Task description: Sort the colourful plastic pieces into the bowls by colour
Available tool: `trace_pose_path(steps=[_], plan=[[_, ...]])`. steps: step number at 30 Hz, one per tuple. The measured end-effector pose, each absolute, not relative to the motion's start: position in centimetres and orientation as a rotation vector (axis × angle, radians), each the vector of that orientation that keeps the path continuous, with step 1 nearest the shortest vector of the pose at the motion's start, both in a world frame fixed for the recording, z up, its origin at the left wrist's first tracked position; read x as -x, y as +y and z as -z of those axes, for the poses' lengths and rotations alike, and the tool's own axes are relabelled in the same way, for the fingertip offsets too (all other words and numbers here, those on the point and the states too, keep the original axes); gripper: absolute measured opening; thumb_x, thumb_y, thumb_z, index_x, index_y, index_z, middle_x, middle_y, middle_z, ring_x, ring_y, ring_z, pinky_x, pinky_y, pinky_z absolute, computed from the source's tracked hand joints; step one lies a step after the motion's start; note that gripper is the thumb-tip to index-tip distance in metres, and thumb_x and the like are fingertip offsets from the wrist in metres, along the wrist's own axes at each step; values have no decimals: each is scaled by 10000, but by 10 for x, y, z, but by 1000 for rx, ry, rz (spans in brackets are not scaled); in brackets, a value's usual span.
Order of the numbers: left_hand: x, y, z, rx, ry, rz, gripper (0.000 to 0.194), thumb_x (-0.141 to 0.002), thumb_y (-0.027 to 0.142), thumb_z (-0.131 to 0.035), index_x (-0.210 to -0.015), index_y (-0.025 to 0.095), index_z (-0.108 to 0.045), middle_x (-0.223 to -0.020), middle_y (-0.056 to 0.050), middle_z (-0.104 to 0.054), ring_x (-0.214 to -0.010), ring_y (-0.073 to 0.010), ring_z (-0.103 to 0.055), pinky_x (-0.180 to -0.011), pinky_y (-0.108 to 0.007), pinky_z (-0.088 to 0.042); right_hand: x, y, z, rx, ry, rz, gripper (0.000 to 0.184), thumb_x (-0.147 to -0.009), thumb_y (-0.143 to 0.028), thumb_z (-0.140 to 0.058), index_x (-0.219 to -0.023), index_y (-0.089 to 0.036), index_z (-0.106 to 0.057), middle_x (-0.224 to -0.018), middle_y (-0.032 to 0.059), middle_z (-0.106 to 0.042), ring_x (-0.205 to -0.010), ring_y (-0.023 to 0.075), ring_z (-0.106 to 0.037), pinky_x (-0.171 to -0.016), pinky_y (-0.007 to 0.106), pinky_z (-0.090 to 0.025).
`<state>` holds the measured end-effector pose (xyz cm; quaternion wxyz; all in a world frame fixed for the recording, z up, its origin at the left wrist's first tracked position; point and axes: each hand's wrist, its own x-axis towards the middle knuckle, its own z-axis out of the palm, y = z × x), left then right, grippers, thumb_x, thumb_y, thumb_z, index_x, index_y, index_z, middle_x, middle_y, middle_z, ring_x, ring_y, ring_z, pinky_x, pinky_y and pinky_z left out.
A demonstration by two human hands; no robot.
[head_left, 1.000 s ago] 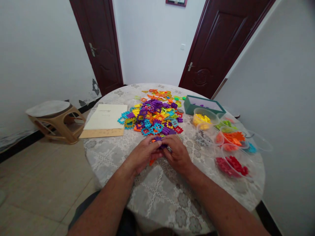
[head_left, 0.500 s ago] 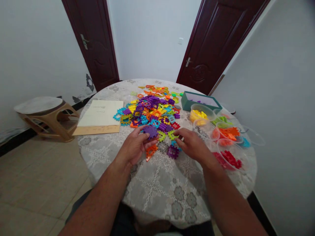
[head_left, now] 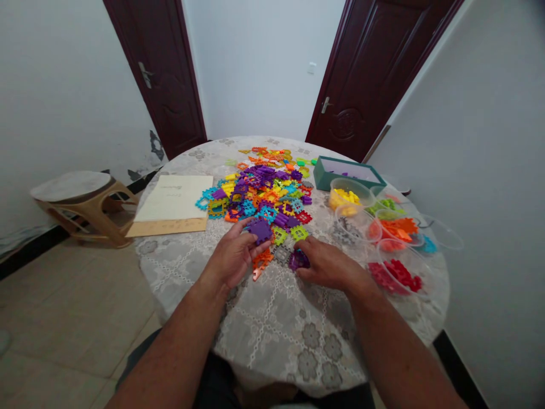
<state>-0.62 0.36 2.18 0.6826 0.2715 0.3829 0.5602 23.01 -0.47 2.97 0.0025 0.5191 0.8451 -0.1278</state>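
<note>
My left hand (head_left: 234, 253) is closed on a solid purple square building piece (head_left: 260, 229) with toothed edges, the thumb resting on its face. My right hand (head_left: 326, 262) has its fingers and thumb around the edges of a purple window-type building piece (head_left: 298, 259) at the near side of the heap. Between the hands lie a grey window piece (head_left: 281, 255) and orange pieces (head_left: 261, 262). Two lime-green window pieces (head_left: 299, 232) lie just beyond. Behind them spreads a heap of mixed plastic pieces (head_left: 264, 190) in purple, yellow, blue and orange.
On the right stand a green box (head_left: 326, 180) and several clear tubs of sorted pieces, including a yellow-filled tub (head_left: 347, 199) and a red-filled tub (head_left: 398, 275). An open notebook (head_left: 174, 199) lies left on the round table (head_left: 264, 329). A stool (head_left: 80, 204) stands beyond.
My right hand has moved down and slightly towards me, from the lime-green piece to the purple window piece. My left hand still holds its purple square, turned slightly.
</note>
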Motion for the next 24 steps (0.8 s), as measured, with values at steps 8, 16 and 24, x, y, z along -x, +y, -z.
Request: trace_pose_path(steps=[8, 16, 24], plan=[[5, 2, -19, -668, 856, -1203, 632, -764, -4, -657, -1361, 174, -554, -1126, -120, -723, -950, -182, -745, -897, -306, -637, -236, 2, -40, -1426, 2997, 1463, 333, -1049, -390, -463, -1279, -219, -632, -1119, 63, -681, -873, 177, -650, -804, 313, -518], [-2, -4, -14, -791, 871, -1096, 617, -813, 54, -663, -1398, 217, -552, -1136, -98, -728, -931, -162, -738, -833, -262, -625, -197, 6, -11, -1893, 2798, 1798, 444, -1067, -554, -416, -799, -227, -549, -544, -41, -563, -481, 143, -552, -526, 266, -447], [0, -4, -14, -796, 919, -1056, 608, -811, 64, -689, -1390, 215, -578, -1093, -91, -715, -909, -172, -734, -804, -302, -648, -188, 13, 3, -2125, 2656, 1902, 249, -968, -480, -598, -984, -232, -576, -626, -70, -582, -441, 132, -563, -436, 245, -454]])
